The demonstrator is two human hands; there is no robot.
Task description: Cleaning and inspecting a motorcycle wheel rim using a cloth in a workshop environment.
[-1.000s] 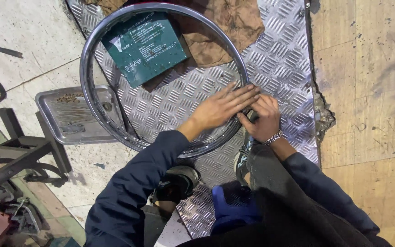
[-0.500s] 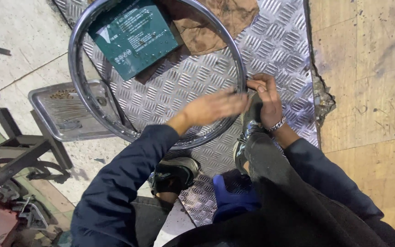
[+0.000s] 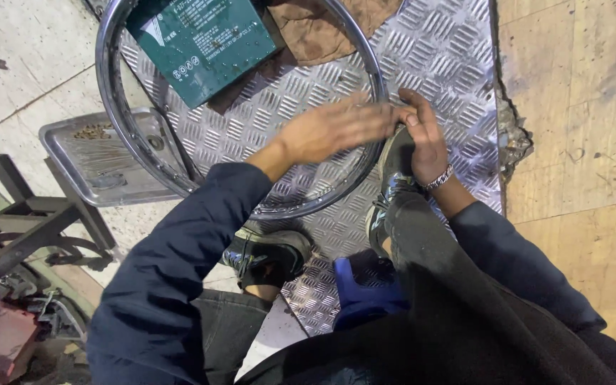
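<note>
A chrome wheel rim [image 3: 113, 121] lies flat on a diamond-pattern metal plate [image 3: 440, 57]. My left hand [image 3: 336, 128] reaches across the rim's right side with its fingers stretched out and holding nothing; it is blurred by motion. My right hand [image 3: 423, 141], with a bracelet on its wrist, meets it there, fingers curled on the rim's right edge above my right shoe [image 3: 393, 182]. A green box [image 3: 204, 39] lies inside the rim at the top.
A brown cloth [image 3: 329, 28] lies beside the green box. A metal tray [image 3: 90, 160] sits under the rim's left side. My left shoe [image 3: 269, 257] and a blue stool [image 3: 361, 292] are below. Wooden boards [image 3: 579, 128] lie right, a black metal frame [image 3: 30, 228] left.
My left hand lifted off the rim's near edge and swept right. My right hand slid further along the rim's right edge. The rim sits higher in view.
</note>
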